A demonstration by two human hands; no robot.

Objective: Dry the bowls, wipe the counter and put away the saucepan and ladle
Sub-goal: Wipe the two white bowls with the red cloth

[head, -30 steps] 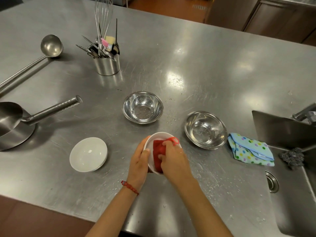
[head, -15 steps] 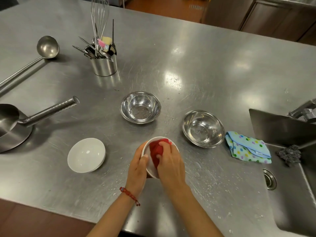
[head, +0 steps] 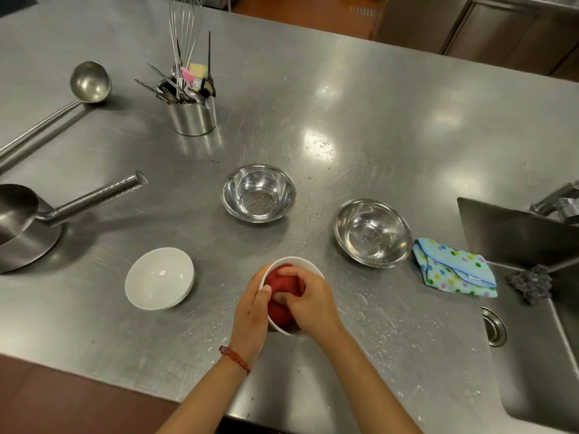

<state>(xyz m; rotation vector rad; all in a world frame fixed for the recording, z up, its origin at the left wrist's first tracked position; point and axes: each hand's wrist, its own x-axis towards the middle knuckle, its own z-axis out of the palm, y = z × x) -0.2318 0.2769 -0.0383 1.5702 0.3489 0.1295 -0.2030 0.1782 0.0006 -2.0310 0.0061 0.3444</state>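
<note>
My left hand (head: 252, 311) has its grip closed round the rim of a white bowl (head: 308, 265), tilted just above the bench (head: 360, 104), while my right hand (head: 308, 297) is curled shut on a red cloth (head: 282, 285) pressed inside it. To dry it well I judge I should turn the bowl against the cloth, reaching base and rim. From this bowl, a second white bowl (head: 159, 278) sits left, two wet steel bowls (head: 259, 192) beyond and right, saucepan (head: 22, 227) and ladle (head: 89, 81) far left.
</note>
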